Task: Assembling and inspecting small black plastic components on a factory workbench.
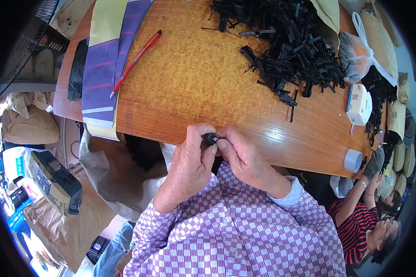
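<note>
Just past the table's near edge, my two hands meet around a small black plastic part (210, 138). My left hand (188, 165) pinches it between thumb and fingers. From the other side, my right hand (246, 159) closes thumb and forefinger at its end, where a small pale spot shows. Fingers cover much of the part, so its full shape is hidden. A big heap of similar black plastic parts (293, 44) lies at the far right of the wooden table (180, 78), with a few strays at its near side.
A red pen (136, 62) rests beside purple-and-yellow papers (99, 76) on the left. To the right are a white box (358, 104), a round white container (353, 160) and a tied plastic bag (356, 48). An open sack (104, 171) hangs below the edge. A co-worker (360, 226) sits at right.
</note>
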